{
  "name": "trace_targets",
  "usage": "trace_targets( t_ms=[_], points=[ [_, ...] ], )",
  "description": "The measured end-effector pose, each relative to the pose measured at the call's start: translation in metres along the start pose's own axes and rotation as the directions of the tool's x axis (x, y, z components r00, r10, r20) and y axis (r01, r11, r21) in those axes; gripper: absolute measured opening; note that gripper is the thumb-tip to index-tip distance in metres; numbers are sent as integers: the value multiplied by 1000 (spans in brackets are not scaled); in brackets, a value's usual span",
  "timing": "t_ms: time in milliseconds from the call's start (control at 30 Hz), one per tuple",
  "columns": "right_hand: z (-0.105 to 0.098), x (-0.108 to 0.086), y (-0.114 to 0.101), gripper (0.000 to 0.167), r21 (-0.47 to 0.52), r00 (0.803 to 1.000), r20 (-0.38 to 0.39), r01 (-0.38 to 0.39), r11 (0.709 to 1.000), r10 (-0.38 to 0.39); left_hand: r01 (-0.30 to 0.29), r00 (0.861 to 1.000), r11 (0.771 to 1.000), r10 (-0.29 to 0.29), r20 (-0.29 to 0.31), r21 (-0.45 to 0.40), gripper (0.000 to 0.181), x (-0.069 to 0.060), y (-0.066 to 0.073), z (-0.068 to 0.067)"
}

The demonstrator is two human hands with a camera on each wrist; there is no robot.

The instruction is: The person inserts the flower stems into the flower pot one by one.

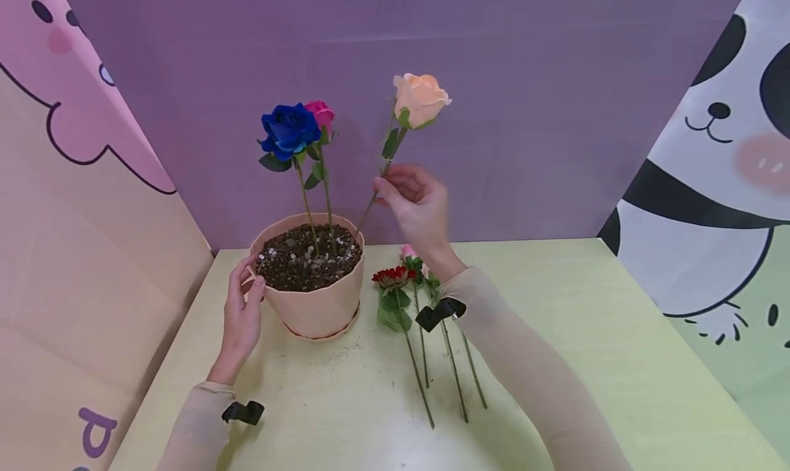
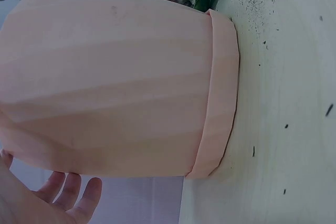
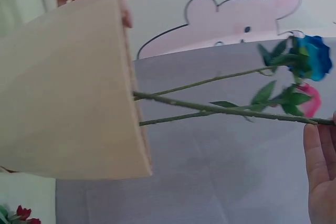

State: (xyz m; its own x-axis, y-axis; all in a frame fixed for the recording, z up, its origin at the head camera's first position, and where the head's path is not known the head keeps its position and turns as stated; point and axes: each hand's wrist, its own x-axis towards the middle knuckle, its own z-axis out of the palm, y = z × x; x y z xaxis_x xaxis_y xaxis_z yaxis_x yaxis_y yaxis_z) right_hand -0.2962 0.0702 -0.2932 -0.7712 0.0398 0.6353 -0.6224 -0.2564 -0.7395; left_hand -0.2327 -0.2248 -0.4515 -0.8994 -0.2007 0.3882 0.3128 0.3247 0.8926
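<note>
A peach-coloured flowerpot (image 1: 317,310) filled with dark soil (image 1: 290,262) stands on a matching saucer. My left hand (image 1: 243,317) holds the pot's left side near the rim; its fingers (image 2: 89,198) show beside the wall. In the soil stand a blue rose (image 1: 289,131) and a pink rose (image 1: 321,113), both upright. My right hand (image 1: 422,207) pinches the stem of a peach rose (image 1: 422,101) between thumb and fingers, right of the pot. That stem (image 3: 226,109) slants down to the soil at the pot's right edge; how deep its end sits is hidden.
Right of the pot, several cut flowers lie on the pale table (image 1: 333,416), among them a red flower (image 1: 393,278) and a light pink one (image 1: 407,251); my right forearm partly covers them. Soil crumbs dot the table. A purple wall (image 1: 524,114) rises behind.
</note>
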Motion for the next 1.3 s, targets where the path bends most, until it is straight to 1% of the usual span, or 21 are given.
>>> trace_targets(
  t_ms=[67, 200, 300, 367, 467, 600, 733, 800, 833, 900, 967, 1033, 1133, 1233, 1300],
  points=[
    [5, -1, 5, 11, -18, 1000, 10, 0, 1000, 0, -2, 1000, 1000, 2, 0, -1, 51, 1, 0, 0],
    [12, -6, 17, 15, -94, 999, 39, -1, 996, 5, -6, 1000, 1000, 6, -1, 3, 51, 1, 0, 0],
    [17, -10, 23, 16, -191, 997, 71, 12, 981, 2, -9, 1000, 1000, 9, 1, 9, 51, 1, 1, 0],
    [20, -11, 27, 17, -237, 996, 85, 13, 971, 7, -6, 1000, 1000, 6, 3, 12, 51, 0, 1, 0],
    [25, -13, 34, 19, -279, 993, 119, 33, 960, 1, -6, 1000, 1000, 6, 2, 16, 51, 0, 2, 0],
    [31, -21, 48, 18, -329, 983, 182, 38, 943, 24, -6, 1000, 1000, 6, -4, 12, 51, 1, 3, 0],
    [34, -31, 62, 18, -370, 975, 217, 41, 928, 44, -4, 1000, 1000, 4, -1, 12, 51, 0, 3, 0],
    [36, -34, 70, 19, -359, 972, 234, 54, 932, 34, -2, 1000, 1000, 3, -4, 11, 50, 0, 3, 0],
    [37, -35, 74, 19, -352, 969, 246, 74, 933, 16, -2, 1000, 1000, 2, -6, 8, 50, 0, 3, 0],
    [40, -36, 79, 19, -359, 961, 275, 112, 926, -10, -5, 1000, 1000, 5, -11, 0, 50, 1, 4, 0],
    [44, -37, 85, 19, -361, 950, 310, 147, 921, -30, -9, 1000, 1000, 9, -14, -6, 50, 1, 5, 0],
    [46, -38, 89, 19, -384, 944, 329, 169, 908, -37, -12, 1000, 1000, 12, -11, -9, 50, 2, 5, 1],
    [48, -41, 92, 19, -413, 945, 327, 171, 895, -29, -10, 1000, 1000, 10, 2, -10, 51, 2, 5, 1],
    [49, -43, 93, 19, -430, 947, 320, 162, 888, -18, -2, 1000, 1000, 2, 8, 3, 52, 1, 5, 1],
    [50, -43, 93, 20, -444, 945, 328, 166, 881, -13, 2, 1000, 1000, -2, 5, 10, 52, 1, 5, 1]
  ],
)
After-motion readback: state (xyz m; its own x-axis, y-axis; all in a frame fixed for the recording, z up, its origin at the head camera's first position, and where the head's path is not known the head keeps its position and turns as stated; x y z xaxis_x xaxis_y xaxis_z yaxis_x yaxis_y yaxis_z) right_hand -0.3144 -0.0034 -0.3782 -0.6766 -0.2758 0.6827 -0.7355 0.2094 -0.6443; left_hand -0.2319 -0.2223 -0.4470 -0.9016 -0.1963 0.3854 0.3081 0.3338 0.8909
